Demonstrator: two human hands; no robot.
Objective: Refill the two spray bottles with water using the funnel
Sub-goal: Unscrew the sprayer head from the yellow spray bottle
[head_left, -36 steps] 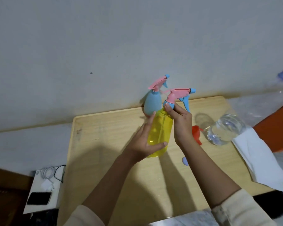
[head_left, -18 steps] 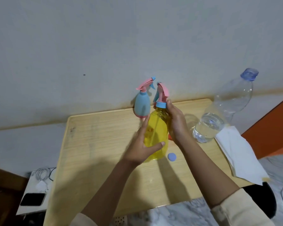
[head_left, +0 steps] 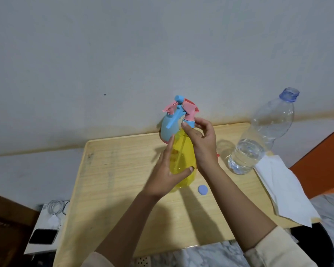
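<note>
A yellow spray bottle (head_left: 182, 158) stands on the wooden table (head_left: 112, 182). My left hand (head_left: 167, 170) wraps its body. My right hand (head_left: 201, 137) pinches the blue collar of its pink and blue spray head (head_left: 189, 112). Just behind it stands a blue spray bottle (head_left: 167, 130) with a pink trigger head. A clear water bottle (head_left: 258, 139), uncapped and partly filled, stands to the right. Its blue cap (head_left: 202, 190) lies on the table. A sliver of the red funnel (head_left: 218, 155) shows behind my right wrist.
White paper tissue (head_left: 283, 189) hangs over the table's right edge. Left of the table, a white box (head_left: 46, 226) holds a phone and a coiled cable. The wall stands right behind the table. An orange surface (head_left: 324, 162) is at the right.
The spray head on the yellow bottle has turned under my right hand, its nozzle swinging from right to left. My left hand kept its hold on the bottle.
</note>
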